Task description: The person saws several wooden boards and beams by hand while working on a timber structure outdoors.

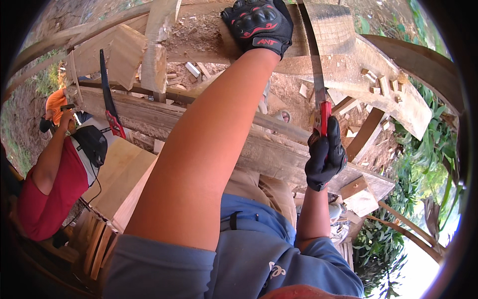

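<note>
My right hand [326, 159], in a black glove, is closed around the red handle of a handsaw [317, 74]. The saw's long blade points away from me and runs up beside a wooden board [331, 37] at the top of the view. My left hand [259, 25], in a black glove with red trim, bears down on the wood just left of the blade. Its knuckles are bent, and the fingertips are partly hidden at the upper edge. Below the board lies a pale plank [348, 65] with small wood offcuts [383, 84] on it.
A long timber beam [289, 154] crosses in front of my body. A second saw [106, 84] with a red handle leans at left. Nearby, a co-worker in a crimson shirt [45, 197] raises an arm. Wood blocks [127, 55] and scraps lie around; leafy plants [418, 164] grow at right.
</note>
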The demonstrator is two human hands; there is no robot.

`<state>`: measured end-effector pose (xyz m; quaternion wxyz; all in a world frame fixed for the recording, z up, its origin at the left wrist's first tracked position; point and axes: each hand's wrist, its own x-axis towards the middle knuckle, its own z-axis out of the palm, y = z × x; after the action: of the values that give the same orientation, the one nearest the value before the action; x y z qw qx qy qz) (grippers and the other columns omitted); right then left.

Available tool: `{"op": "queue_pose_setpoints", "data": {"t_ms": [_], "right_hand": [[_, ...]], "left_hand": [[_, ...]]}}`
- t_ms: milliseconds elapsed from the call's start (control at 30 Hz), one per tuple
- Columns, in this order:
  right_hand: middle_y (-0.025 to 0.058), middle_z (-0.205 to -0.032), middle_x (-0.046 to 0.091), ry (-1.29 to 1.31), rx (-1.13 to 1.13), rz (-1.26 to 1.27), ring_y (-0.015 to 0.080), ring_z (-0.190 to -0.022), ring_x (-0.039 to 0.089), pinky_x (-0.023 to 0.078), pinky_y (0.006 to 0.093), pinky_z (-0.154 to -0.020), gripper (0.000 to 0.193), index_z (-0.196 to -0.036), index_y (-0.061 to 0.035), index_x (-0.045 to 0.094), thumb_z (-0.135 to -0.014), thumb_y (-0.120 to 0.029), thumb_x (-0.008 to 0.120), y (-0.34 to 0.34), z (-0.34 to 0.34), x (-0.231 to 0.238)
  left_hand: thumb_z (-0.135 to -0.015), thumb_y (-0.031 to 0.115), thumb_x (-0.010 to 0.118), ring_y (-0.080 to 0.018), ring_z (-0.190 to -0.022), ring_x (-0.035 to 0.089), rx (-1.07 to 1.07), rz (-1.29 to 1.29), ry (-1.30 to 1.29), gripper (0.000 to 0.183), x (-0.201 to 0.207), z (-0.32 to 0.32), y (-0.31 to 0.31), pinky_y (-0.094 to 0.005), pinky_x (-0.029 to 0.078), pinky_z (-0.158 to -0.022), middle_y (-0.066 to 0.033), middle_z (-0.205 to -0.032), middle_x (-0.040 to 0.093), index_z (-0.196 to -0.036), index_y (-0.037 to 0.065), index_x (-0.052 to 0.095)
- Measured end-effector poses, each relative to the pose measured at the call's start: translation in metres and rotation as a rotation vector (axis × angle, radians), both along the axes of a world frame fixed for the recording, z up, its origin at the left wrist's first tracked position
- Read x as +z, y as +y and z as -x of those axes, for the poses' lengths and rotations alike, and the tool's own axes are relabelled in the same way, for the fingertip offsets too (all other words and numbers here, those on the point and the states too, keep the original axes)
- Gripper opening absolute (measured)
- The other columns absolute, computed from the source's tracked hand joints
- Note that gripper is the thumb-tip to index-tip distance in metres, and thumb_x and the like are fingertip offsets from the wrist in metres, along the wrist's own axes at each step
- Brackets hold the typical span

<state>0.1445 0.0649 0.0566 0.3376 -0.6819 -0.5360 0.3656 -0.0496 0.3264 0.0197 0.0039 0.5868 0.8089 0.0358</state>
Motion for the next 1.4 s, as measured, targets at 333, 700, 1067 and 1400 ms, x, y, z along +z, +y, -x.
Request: {"op": "queue_pose_setpoints", "data": {"t_ms": [333,700,1067,1400], "right_hand": [[0.0259,-0.127,0.077,-0.216,0.135,-0.394,0.0309,-0.096,0.081,0.063,0.0388,-0.086,0.043,-0.142,0.002,0.071,-0.1,-0.005,0.061,0.037,0.008,-0.006],[0.02,-0.134,0.077,0.134,-0.004,-0.241,0.0291,-0.116,0.079,0.059,0.0398,-0.096,0.042,-0.148,-0.0097,0.07,-0.107,-0.015,0.061,0.17,0.048,-0.003],[0.0235,-0.137,0.075,0.075,0.062,-0.183,0.0313,-0.118,0.078,0.057,0.0392,-0.104,0.047,-0.148,0.002,0.067,-0.101,-0.001,0.059,0.063,0.003,-0.009],[0.0241,-0.119,0.08,0.005,0.05,-0.117,0.03,-0.091,0.081,0.062,0.0391,-0.087,0.046,-0.143,0.0029,0.07,-0.099,-0.003,0.059,0.002,-0.018,0.003]], "left_hand": [[-0.112,0.04,0.041,-0.0343,-0.109,0.072,0.009,-0.054,0.011,0.05,0.01,0.012,-0.013,-0.0551,0.048,-0.099,-0.0122,-0.113,0.079,-0.101,0.012,0.081],[-0.112,0.042,0.039,-0.035,-0.111,0.073,0.016,0.0,-0.052,0.053,0.001,0.001,0.002,-0.0548,0.049,-0.099,-0.0131,-0.112,0.08,-0.102,0.012,0.082],[-0.111,0.046,0.041,-0.0362,-0.108,0.074,0.044,-0.044,0.007,0.055,-0.002,0.003,0.0,-0.0548,0.051,-0.099,-0.0157,-0.109,0.08,-0.102,0.009,0.081],[-0.111,0.045,0.041,-0.0363,-0.108,0.074,0.064,-0.05,0.031,0.053,0.0,0.002,-0.003,-0.0553,0.051,-0.098,-0.0151,-0.11,0.08,-0.103,0.011,0.08]]}}
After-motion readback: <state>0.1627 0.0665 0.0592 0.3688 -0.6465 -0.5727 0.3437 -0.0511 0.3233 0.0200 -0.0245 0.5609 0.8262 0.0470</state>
